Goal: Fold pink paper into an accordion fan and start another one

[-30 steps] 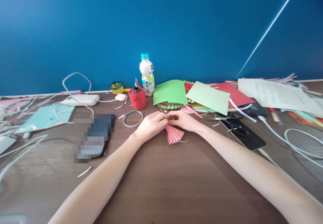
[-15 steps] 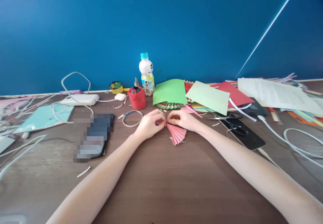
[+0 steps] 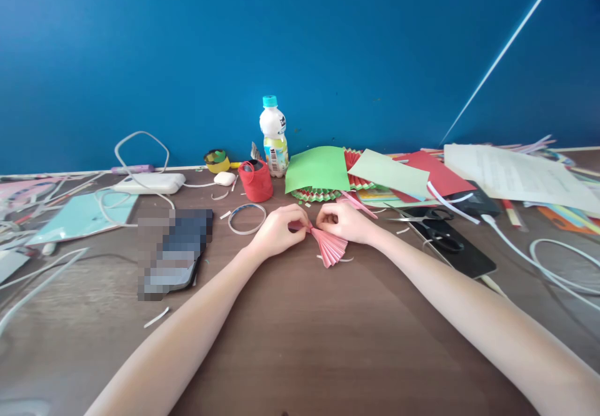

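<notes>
A pink pleated paper fan [image 3: 330, 249] spreads toward me, its narrow gathered end up between my hands. My left hand [image 3: 282, 228] is closed on that gathered end, thumb and fingertips pinched together, with part of the pink paper hidden behind the fingers. Just right of the gathered end is my right hand [image 3: 345, 221], its fingers curled in a pinch. Whatever it holds, if anything, is too small to make out. A thin pale paper scrap [image 3: 345, 260] lies under the fan.
Behind my hands are a green sheet [image 3: 316, 167], a red pouch [image 3: 255, 182] and a bottle [image 3: 273, 135]. Scissors [image 3: 443, 238] lie over a dark phone [image 3: 469, 261] on the right. A ring of tape [image 3: 229, 223] and a pixelated phone [image 3: 180, 247] are on the left.
My right hand has drawn slightly away from the fan's gathered end. My left hand stays at it. The whole view has shifted a little.
</notes>
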`<state>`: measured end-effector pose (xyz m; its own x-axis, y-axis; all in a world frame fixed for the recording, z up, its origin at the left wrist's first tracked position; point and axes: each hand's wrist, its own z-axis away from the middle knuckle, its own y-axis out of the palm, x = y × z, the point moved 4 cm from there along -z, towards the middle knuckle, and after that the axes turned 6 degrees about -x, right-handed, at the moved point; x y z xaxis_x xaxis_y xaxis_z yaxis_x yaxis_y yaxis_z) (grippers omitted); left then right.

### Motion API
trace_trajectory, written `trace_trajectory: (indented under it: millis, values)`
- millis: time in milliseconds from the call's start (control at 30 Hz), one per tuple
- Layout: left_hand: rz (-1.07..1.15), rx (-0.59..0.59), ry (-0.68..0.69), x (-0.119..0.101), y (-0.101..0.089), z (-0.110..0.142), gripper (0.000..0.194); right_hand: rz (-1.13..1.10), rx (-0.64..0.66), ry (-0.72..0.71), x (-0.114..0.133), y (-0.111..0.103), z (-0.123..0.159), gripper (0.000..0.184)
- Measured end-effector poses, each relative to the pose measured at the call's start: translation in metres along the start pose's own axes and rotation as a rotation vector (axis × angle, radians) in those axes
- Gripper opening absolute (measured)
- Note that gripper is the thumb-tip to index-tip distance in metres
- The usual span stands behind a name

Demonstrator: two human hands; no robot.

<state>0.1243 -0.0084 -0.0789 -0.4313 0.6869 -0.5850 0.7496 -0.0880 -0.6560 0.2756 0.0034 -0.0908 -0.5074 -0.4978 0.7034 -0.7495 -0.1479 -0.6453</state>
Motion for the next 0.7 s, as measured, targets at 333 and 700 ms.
trace_trajectory:
  millis: [333,700]
  values:
    - [0.1,-0.036,-0.02,-0.0009,-0.0013,-0.0004,0.015,0.065,-0.022,-0.023,0.0021,-0.0008,-0.0002,0.013]
    - [0.019,0.036,0.007,-0.0057,-0.003,-0.0035,0.014,0.088,-0.053,-0.027,0.0016,0.0003,-0.0012,0.013]
